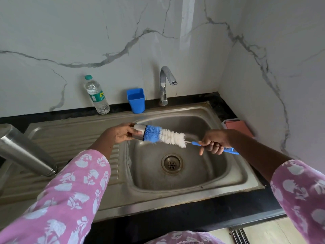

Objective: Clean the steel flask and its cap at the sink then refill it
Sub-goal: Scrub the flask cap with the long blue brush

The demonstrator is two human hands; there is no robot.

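My left hand grips the steel cap on its side above the sink basin. The blue and white bottle brush has its blue tip pushed into the cap's open mouth. Its blue handle is held in my right hand, out to the right over the basin. The steel flask stands on the draining board at the far left, without its cap, its top cut off by the frame edge.
A chrome tap rises behind the basin; no water is seen coming from it. A blue cup and a clear water bottle stand at the back wall. A pink box lies right of the sink. The drain is open.
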